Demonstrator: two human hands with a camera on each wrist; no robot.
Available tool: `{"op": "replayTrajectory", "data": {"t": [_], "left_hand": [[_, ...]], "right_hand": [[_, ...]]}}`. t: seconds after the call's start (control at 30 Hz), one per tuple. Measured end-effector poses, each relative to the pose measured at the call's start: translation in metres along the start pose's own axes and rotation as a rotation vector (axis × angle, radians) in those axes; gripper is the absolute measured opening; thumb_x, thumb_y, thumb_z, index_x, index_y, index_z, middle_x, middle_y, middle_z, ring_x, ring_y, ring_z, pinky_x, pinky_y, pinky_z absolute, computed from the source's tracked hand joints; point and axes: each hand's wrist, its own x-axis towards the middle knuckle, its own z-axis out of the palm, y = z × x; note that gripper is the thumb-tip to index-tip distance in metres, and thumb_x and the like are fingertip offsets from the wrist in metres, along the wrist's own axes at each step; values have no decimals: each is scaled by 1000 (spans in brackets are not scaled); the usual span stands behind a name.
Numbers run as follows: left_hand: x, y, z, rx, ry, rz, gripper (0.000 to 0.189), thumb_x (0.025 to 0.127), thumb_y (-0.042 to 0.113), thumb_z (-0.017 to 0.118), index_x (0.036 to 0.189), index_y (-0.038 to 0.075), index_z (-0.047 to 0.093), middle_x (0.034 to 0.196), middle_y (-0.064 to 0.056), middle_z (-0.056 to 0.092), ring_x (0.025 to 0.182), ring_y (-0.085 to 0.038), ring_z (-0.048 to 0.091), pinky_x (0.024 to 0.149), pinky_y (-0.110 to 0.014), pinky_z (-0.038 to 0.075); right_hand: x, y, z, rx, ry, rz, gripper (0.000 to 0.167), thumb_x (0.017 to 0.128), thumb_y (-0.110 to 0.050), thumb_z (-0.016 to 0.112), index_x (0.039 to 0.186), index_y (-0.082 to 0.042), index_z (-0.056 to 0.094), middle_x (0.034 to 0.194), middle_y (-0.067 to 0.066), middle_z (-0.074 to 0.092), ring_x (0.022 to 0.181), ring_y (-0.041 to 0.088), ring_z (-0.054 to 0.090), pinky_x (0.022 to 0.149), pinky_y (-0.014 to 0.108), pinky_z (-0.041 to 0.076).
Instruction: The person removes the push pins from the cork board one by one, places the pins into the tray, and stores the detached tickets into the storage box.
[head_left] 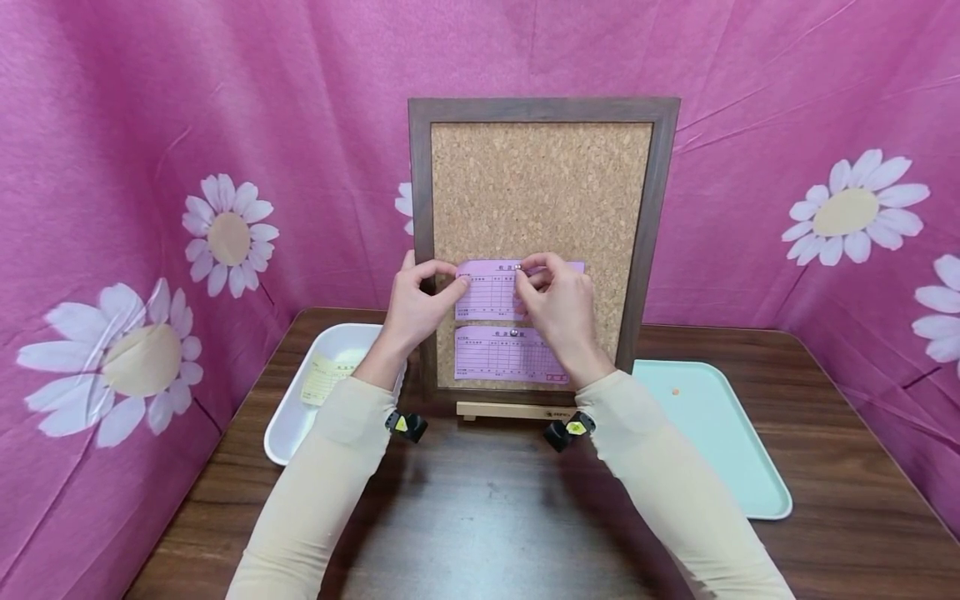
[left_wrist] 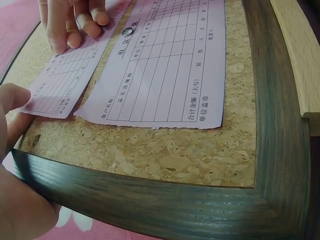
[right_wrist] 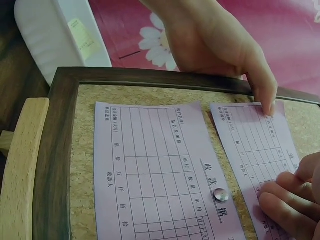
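A framed corkboard stands upright, bearing two purple receipt slips. My left hand holds the upper receipt slip by its upper left corner, thumb and index finger at the paper's edge. At that slip's top middle, my right hand pinches a small silver pushpin between thumb and index finger; its other fingers cover the slip's right part. Just below, the lower receipt slip lies flat on the cork, with a round silver pushpin through its printed heading.
Left of the board, a white tray holds a yellow slip. On the right lies a mint-green tray with a small orange bit in it. A pale wooden ledge supports the board on the dark wooden table.
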Motion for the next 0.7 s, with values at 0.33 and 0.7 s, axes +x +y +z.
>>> {"op": "replayTrajectory", "data": {"t": [0.33,0.7], "left_hand": [[1,0,-2,10,-16,-6,18,93,14,80,101,-2,80,129,-26,74,168,-48,5,136,-61,10],[3,-1,-2,27,-19,-8,18,93,14,80,102,-2,80,123,-24,77,167,-47,11,135,-61,13]], "right_hand": [[3,-5,1,-149,17,-37,16,98,-9,73,108,2,78,91,17,82,74,31,78,73,45,62],[6,-9,0,-211,1,-12,15,97,-12,71,104,0,77,90,14,82,77,30,78,80,46,60]]}}
